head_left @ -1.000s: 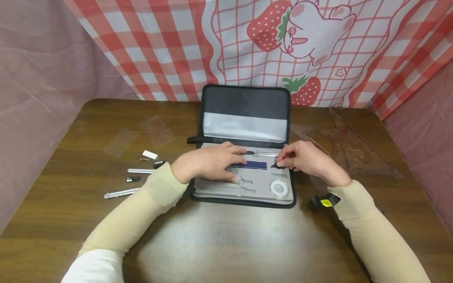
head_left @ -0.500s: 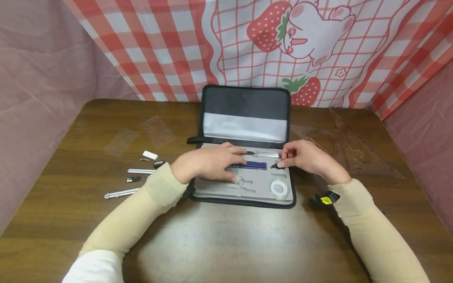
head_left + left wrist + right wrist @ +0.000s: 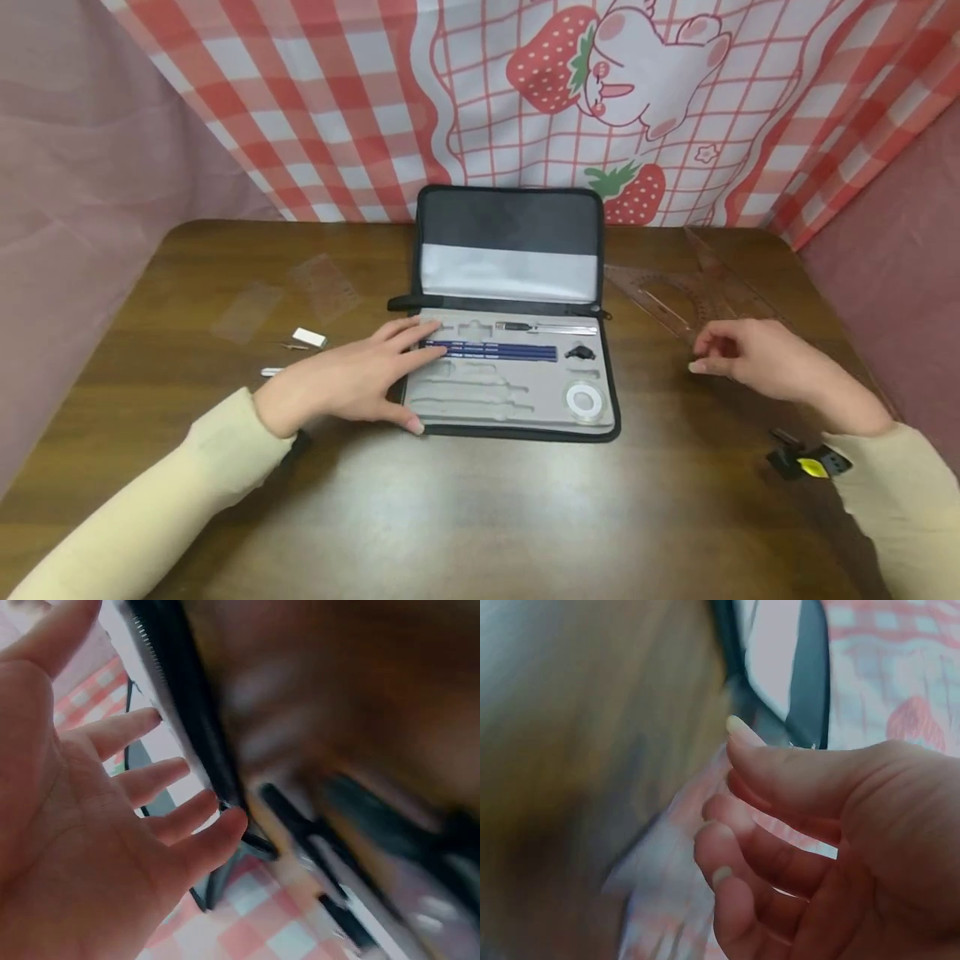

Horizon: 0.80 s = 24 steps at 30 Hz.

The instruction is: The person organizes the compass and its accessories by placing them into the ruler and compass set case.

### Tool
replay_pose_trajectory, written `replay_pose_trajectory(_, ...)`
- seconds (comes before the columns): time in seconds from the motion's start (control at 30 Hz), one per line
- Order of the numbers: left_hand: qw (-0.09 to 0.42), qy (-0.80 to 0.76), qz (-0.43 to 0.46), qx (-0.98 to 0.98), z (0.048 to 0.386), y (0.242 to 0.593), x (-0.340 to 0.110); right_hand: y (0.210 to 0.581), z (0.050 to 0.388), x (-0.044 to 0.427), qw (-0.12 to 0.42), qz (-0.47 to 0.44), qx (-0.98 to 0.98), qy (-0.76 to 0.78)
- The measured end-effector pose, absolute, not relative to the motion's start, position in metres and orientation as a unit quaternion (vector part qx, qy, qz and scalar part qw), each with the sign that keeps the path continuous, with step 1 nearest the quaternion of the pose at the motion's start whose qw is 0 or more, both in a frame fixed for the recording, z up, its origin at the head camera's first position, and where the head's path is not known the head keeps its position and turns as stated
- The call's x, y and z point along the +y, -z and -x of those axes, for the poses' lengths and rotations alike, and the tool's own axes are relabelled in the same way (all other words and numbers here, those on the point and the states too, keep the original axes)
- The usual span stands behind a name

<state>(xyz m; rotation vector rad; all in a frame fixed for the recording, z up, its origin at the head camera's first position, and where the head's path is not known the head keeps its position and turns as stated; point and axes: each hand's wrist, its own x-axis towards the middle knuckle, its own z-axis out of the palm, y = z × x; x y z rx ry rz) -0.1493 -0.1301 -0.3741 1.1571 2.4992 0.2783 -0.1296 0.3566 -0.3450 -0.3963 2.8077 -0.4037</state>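
Note:
An unzipped black case [image 3: 510,221] lies spread on the table, its grey tray [image 3: 480,408] facing up. Blue pencils [image 3: 510,351], a silver compass [image 3: 558,328], a small black piece [image 3: 580,353] and a round white roll [image 3: 583,401] sit in the tray. My left hand [image 3: 352,379] reaches over the tray's left edge with fingers spread, holding nothing; its bare palm [image 3: 82,832] shows in the left wrist view. To the right of the case my right hand [image 3: 772,367] hovers with loosely bent fingers; in the right wrist view the hand [image 3: 802,832] is empty.
Clear set squares [image 3: 667,304] lie right of the case. At the left are two transparent sheets [image 3: 247,312], a white eraser [image 3: 309,337] and a thin small piece [image 3: 293,346]. A checked cloth [image 3: 337,100] hangs behind the table.
My right hand has let go of the black piece, which lies in the tray, and moved right. My left hand has shifted left, uncovering more of the pencils. The head view has shifted slightly.

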Motion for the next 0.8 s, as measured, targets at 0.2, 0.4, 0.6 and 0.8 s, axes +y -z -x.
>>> replay_pose_trajectory(0.2, 0.175, -0.104, -0.410, 0.889, 0.143, 0.378, -0.141, 0.352, 0.097, 0.407, 0.171, 0.154, 0.965, 0.123)
replay_pose_trajectory(0.4, 0.179, -0.106, -0.410, 0.888, 0.144, 0.382, -0.133, 0.367, 0.074, 0.432, 0.165, 0.149, 0.968, 0.115)
replay_pose_trajectory(0.6, 0.173, -0.101, -0.411, 0.889, 0.143, 0.383, -0.125, 0.371, 0.070, 0.433, 0.147, 0.152, 0.971, 0.112)
replay_pose_trajectory(0.8, 0.160, -0.095, -0.418, 0.889, 0.147, 0.378, -0.120, 0.366, 0.081, 0.406, 0.110, 0.206, 0.962, 0.143)
